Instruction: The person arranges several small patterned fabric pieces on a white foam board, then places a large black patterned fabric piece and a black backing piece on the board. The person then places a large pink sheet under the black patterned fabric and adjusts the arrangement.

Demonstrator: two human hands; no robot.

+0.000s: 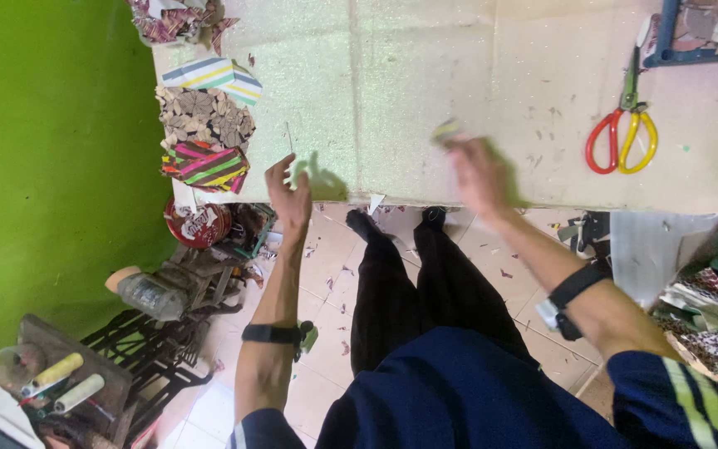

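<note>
Along the left edge of the table: three small patterned boxes sit in a row beside the green wall [51, 166].
Striped box: a pale box with blue, yellow and green stripes [213, 76] lies nearest the far left corner.
Brown box: a box with a brown leaf-like print [205, 118] touches the striped one.
Bright box: a box with pink, green and orange stripes [207, 166] sits at the near left corner, just beside the brown one.
Left hand: the left hand [290, 189] is raised at the near edge of the table, fingers partly curled and loosely apart; a small pale green scrap [299, 170] shows at its fingertips, though I cannot tell whether it is pinched or only touched. A black band circles that wrist.
Table: a pale, faintly glittering sheet [392, 91] covers it, flecked with small paper clippings.
Right hand: the right hand [479, 176] is blurred over the near edge, right of the middle; its fingertips are drawn together around a small greenish piece [447, 129], seemingly pinching it. A watch with a black strap sits on that wrist.
Scissors: scissors with one red and one yellow handle [622, 133] lie shut on the table well to the right, apart from both hands.
Far right corner: a blue frame [668, 41] rests at the table's far edge, beside the scissor tips.
</note>
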